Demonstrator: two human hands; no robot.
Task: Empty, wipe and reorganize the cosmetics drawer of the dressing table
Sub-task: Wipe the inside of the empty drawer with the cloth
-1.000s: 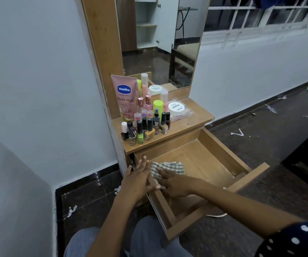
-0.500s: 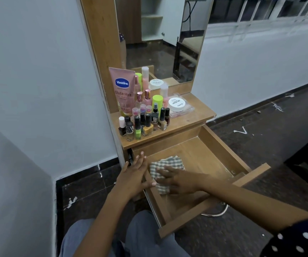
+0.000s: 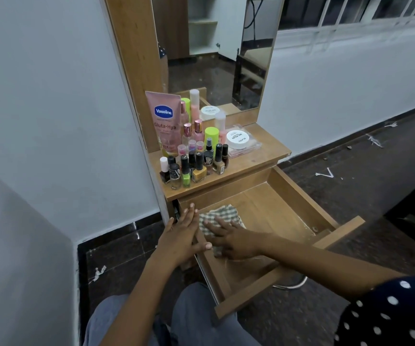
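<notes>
A: Drawer (image 3: 298,196) status?
B: Pulled out, bare wood-grain floor. Checked woven cloth (image 3: 220,216) lies crumpled at its back left corner.
A: Hands?
B: Right hand (image 3: 233,239) is flat on the cloth, fingers spread. Left hand (image 3: 180,237) has straight fingers resting on the drawer's left wall.
A: Cosmetics?
B: Pink Vaseline tube (image 3: 165,123), glass nail polish bottles (image 3: 194,166) and round white jar (image 3: 237,139) stand on the tabletop (image 3: 256,158).

drawer (image 3: 298,196): matt light wood | cloth (image 3: 220,216): woven checked fabric | Vaseline tube (image 3: 165,123): glossy pink plastic | floor (image 3: 363,176): dark polished stone | mirror (image 3: 216,51): shiny glass
</notes>
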